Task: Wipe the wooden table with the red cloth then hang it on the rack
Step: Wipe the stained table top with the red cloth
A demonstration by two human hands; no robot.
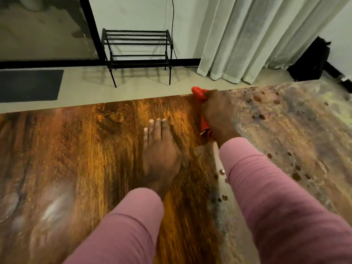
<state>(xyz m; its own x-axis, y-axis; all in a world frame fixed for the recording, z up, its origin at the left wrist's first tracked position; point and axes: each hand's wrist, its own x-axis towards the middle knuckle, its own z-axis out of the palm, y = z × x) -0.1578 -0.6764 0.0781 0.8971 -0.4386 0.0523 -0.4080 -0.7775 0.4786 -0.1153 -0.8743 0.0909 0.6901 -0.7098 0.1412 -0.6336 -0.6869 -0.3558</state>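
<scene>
While wiping brown wooden table (76,149), gripped crumpled red cloth (198,93) in right hand (218,111), rested left hand (160,155) flat-fingered. Presumably needed more strokes before black metal rack (136,42).

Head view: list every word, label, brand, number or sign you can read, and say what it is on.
None: no readable text anywhere in this frame.
The red cloth under the right hand shows a possible pale tag at its near end, too blurred to read.
The wooden table, black rack and dark mat carry no lettering.

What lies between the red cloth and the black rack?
Between the red cloth and the rack, only bare pale floor, in the head view.
</scene>
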